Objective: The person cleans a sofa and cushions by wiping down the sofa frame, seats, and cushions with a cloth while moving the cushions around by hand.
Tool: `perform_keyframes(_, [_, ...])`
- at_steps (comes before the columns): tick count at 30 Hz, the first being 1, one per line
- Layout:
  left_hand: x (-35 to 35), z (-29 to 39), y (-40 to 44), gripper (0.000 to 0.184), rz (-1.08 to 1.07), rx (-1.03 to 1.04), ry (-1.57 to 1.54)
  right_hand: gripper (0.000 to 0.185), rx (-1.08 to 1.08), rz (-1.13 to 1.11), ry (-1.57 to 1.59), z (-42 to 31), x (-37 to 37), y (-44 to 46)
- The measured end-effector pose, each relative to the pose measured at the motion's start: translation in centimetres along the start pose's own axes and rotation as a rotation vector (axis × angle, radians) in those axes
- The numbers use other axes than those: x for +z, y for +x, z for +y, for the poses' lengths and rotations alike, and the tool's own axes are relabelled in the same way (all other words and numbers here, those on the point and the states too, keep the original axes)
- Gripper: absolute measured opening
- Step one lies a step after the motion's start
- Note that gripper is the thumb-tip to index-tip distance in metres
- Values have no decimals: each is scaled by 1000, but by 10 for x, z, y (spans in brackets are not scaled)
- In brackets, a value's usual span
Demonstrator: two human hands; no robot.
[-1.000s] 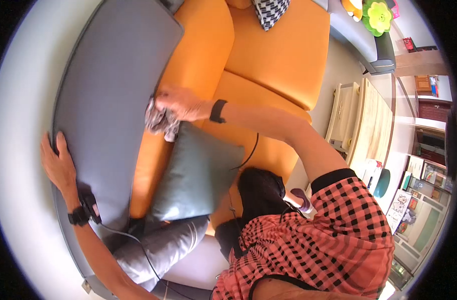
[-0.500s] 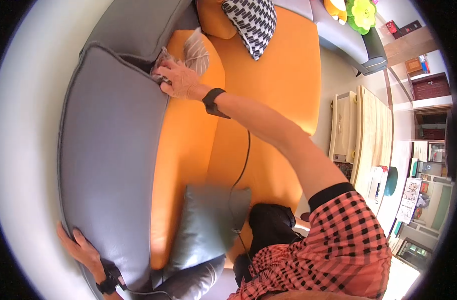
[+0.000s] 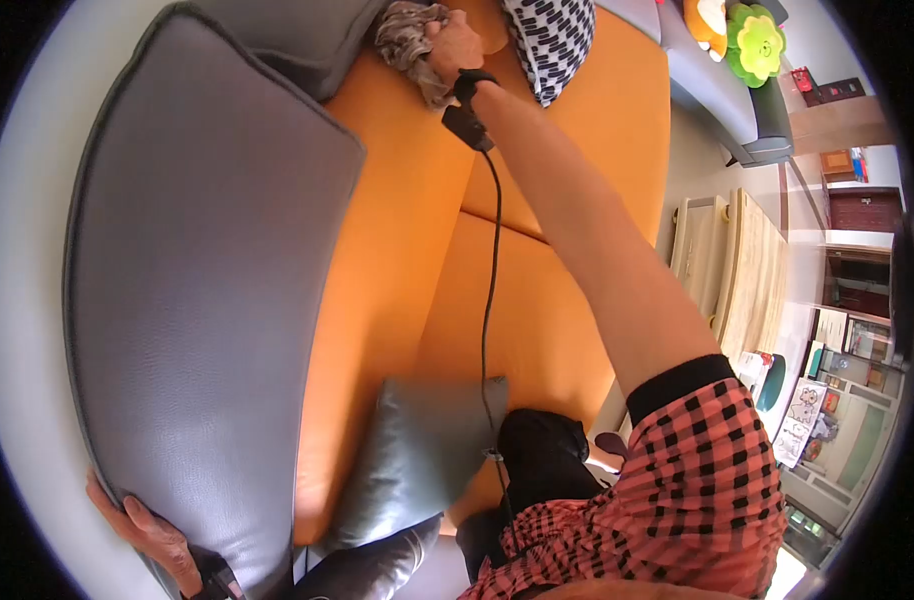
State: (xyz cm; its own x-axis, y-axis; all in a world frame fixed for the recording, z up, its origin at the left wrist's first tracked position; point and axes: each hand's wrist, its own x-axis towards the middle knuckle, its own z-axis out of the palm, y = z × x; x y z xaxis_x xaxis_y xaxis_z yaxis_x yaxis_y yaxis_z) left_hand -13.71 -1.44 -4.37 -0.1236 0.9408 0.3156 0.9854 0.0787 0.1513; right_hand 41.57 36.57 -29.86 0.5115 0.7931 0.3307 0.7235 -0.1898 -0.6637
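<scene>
My right hand [image 3: 457,48] is closed on a crumpled grey-brown cloth [image 3: 404,40] near the top of the head view. The cloth lies against the orange sofa seat [image 3: 397,190], beside a black-and-white patterned pillow [image 3: 550,45]. At the lower left, my left hand [image 3: 147,535] grips the outer edge of a large grey back cushion [image 3: 207,290], thumb on its face and fingers on the wall side. This cushion leans out at its upper corner, apart from the grey piece behind it. Both wrists wear black bands.
A grey-green pillow [image 3: 417,455] lies on the seat near my legs. A black cable [image 3: 492,270] hangs from my right wristband across the sofa. To the right stands a light wooden table [image 3: 752,265]; beyond it are a grey seat and a green flower-shaped plush [image 3: 755,45].
My right hand has moved up and to the right with the cloth, away from the gap beside the back cushion. That cushion's upper end has swung outward; my left hand stays at its edge.
</scene>
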Motion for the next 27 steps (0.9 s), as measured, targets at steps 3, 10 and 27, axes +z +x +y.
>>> perform_keyframes(3, [1,10,-1,66,15,-54,-52,44,100,-82,100,12,-21,2])
perform_keyframes(10, [3,7,6,80,34,-105,-21,51,297,-288,2,128,-10,-45])
perform_keyframes(27, [10,8,10,64,67,-71,-117,31,198,-562,-68,205,7,-364])
